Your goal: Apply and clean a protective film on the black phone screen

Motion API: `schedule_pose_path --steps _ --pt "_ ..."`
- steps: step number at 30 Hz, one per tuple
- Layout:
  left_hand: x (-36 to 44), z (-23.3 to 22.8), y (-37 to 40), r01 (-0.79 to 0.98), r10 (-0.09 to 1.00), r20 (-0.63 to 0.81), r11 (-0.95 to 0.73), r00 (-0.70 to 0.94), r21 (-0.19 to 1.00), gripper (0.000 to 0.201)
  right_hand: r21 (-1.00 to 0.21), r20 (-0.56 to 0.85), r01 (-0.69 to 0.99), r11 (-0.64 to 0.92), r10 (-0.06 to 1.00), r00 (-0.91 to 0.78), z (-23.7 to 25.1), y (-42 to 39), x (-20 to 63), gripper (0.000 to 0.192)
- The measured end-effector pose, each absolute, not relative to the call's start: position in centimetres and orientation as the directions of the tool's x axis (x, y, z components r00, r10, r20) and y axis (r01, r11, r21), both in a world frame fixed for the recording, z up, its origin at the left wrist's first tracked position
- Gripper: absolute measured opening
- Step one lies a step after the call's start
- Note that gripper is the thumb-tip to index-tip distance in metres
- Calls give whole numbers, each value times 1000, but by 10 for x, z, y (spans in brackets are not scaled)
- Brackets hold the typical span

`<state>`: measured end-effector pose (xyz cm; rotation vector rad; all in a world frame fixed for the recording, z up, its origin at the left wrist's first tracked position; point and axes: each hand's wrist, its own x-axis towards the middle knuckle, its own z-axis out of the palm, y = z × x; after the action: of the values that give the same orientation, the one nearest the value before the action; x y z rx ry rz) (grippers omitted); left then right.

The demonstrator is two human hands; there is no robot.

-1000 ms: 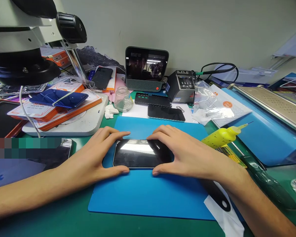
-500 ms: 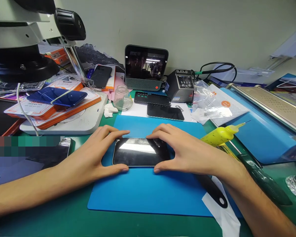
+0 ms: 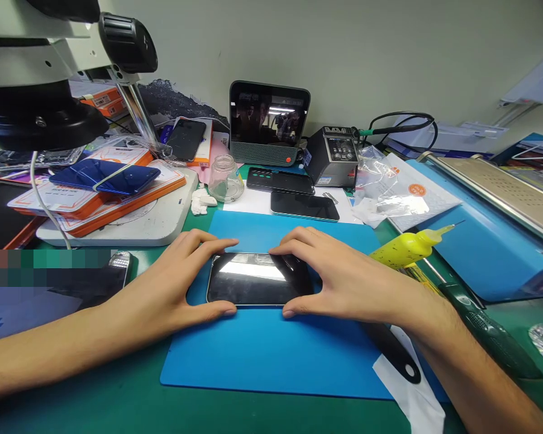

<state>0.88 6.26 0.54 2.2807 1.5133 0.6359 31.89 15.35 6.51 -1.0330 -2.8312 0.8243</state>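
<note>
my right hand (image 3: 332,271) holds the phone (image 3: 256,284) by its long edges, flat on the blue mat (image 3: 262,355); my left hand (image 3: 176,283) curves about the other end, its grip unclear. uneven pressure between them could skew or crack the phone.

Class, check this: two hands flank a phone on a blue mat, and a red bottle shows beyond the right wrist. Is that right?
Not quite: in the head view, that bottle is yellow, not red. The rest stands: the left hand and right hand flank the phone on the blue mat.
</note>
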Motion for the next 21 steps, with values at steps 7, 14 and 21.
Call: schedule_pose_path --steps 7,14,21 --pt "8 5 63 775 926 171 -376 338 508 78 -472 -182 615 631 613 -769 68 151 320 86" --pt "7 4 63 776 923 171 -382 344 502 77 -487 -180 609 626 610 -772 65 153 318 85" --pt "4 0 65 761 906 206 -422 369 493 78 -487 -167 604 631 611 -774 64 152 319 83"
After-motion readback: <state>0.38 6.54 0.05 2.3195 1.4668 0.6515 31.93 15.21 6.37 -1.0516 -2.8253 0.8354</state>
